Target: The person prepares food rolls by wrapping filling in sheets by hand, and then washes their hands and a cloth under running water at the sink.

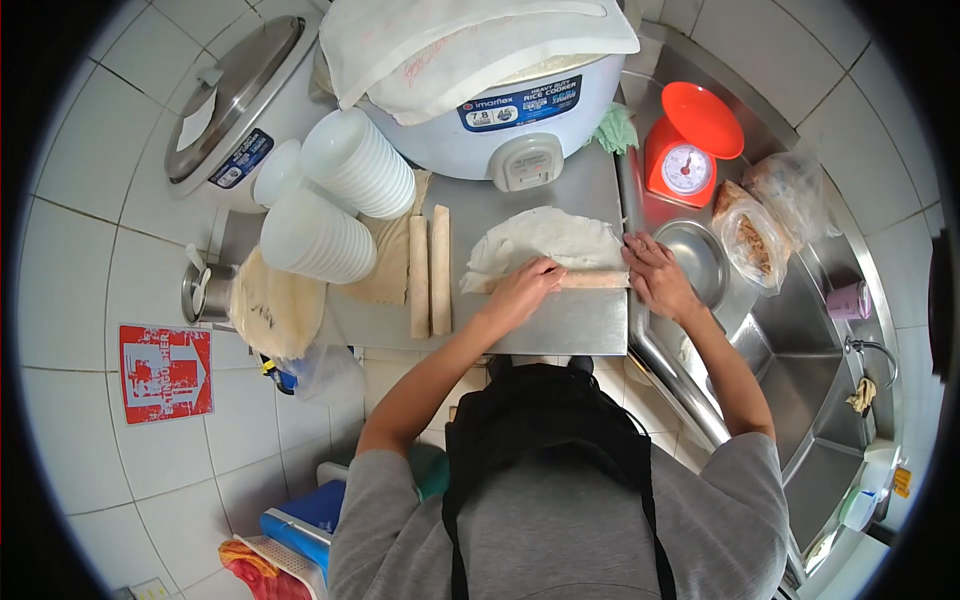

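A pale, thin round wrapper sheet [545, 240] lies on the steel table, its near edge turned around a long beige roll [600, 280]. My left hand [530, 292] presses down on the middle of the roll with its fingers bunched together. At the roll's right end is my right hand [660, 272], thumb and fingers on the wrapper's edge. Two finished-looking rolls [440, 270] lie side by side to the left, pointing away from me. What is inside the roll under my hands is hidden.
Behind stands a rice cooker [525, 120] with a cloth on top. Stacked white tubs [318, 240] and a bag of round wrappers [275, 305] are left. Right are a red scale [686, 168], a metal bowl [693, 262], a bag of brown filling [752, 245] and a sink [800, 370].
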Tool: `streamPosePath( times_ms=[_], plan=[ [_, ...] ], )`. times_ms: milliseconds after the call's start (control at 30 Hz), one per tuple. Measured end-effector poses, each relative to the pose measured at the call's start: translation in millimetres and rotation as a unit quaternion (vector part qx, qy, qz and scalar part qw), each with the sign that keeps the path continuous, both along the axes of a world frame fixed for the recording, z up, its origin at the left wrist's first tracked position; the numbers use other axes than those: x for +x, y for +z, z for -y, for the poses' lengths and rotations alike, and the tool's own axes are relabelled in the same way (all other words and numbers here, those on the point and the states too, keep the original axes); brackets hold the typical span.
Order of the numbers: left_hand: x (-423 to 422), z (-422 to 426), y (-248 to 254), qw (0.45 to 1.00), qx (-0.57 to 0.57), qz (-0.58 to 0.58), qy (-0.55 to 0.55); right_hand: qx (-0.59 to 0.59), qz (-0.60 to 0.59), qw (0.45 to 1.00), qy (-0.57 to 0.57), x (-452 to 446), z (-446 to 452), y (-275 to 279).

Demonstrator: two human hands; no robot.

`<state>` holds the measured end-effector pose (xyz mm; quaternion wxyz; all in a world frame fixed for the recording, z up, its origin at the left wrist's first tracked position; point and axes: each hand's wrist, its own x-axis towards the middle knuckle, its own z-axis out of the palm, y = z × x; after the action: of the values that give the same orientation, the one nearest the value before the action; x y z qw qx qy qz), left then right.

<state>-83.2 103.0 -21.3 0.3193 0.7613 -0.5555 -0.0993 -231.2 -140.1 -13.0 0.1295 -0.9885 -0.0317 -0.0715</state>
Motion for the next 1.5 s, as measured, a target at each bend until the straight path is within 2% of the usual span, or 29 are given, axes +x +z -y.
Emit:
streamPosePath(
  times_ms=[167,267,367,633,767,867,967,1033,1133,1233,1500],
  plan=[
    [2,2,1,1.0,0.002,-0.005,-0.007,-0.03,-0.018,0.999,-0.027,-4,-5,4],
    [3,1,3,1.0,0.003,-0.012,-0.006,0.057,-0.012,0.995,-0.078,2,7,-5],
    [1,1,4,1.0,0.004,-0.01,-0.007,0.054,0.04,0.994,-0.084,14,2,4],
    [3,1,-2,1.0,-0.002,-0.02,-0.008,0.027,0.018,0.999,-0.009,13,10,14],
    [7,1,-1,1.0,-0.009,0.018,-0.024,0.017,0.03,0.997,0.067,13,8,22],
    [6,1,-2,0.999,-0.023,0.025,-0.026,-0.048,0.064,0.994,0.077,8,11,24],
    [5,0,-4,0.999,-0.023,0.028,-0.024,0.024,0.095,0.994,0.04,9,-18,32],
    [6,2,-9,0.999,-0.015,0.031,-0.023,0.068,0.17,0.975,0.128,17,-50,10],
    [5,-2,-1,0.998,-0.008,0.055,-0.035,0.034,0.186,0.977,0.098,25,-80,-7],
    [-9,-11,-1,0.988,-0.079,0.124,0.038,0.018,0.185,0.979,0.088,27,-80,-14],
    [-3,-19,-17,0.991,-0.031,0.116,0.062,0.034,0.167,0.983,0.074,35,-78,-1]
  ],
)
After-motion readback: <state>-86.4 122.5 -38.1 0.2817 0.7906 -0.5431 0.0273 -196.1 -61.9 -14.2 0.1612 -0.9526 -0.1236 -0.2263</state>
